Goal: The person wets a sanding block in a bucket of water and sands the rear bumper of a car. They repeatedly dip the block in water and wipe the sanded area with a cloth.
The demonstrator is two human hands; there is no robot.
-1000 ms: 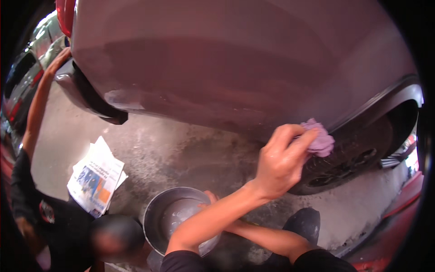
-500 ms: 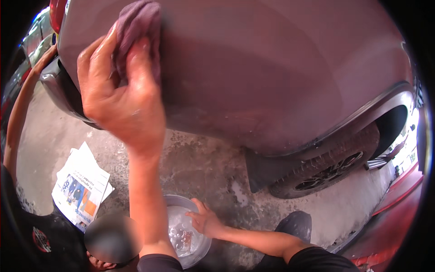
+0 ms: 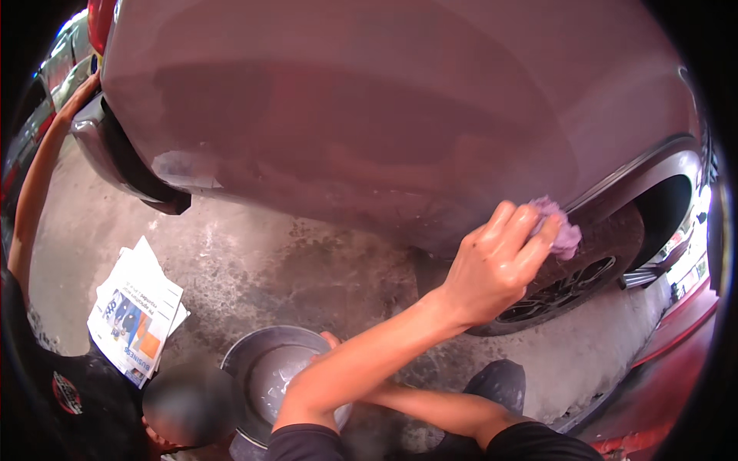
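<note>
My left hand [image 3: 496,265] is closed around a wet, bunched purple cloth [image 3: 563,230]. It is by the lower edge of the car's dull maroon side panel [image 3: 330,138], near the wheel arch; whether the cloth touches the panel I cannot tell. My left forearm crosses over my right arm. Low in the middle, a round grey bucket [image 3: 234,365] holds cloudy water with bubbles. My right hand [image 3: 330,339] grips its rim on the right side, mostly hidden behind my left forearm.
A wheel [image 3: 561,296] sits under the arch at right. A co-worker in a black shirt [image 3: 58,384] is at lower left, one arm [image 3: 38,177] reaching to the bumper [image 3: 115,154]. Newspaper sheets [image 3: 134,315] are beside the co-worker. A red car part [image 3: 669,369] borders the right.
My left hand has swung with the cloth from the panel's upper left down and right toward the wheel arch. The bucket has shifted left, with my right hand at its rim.
</note>
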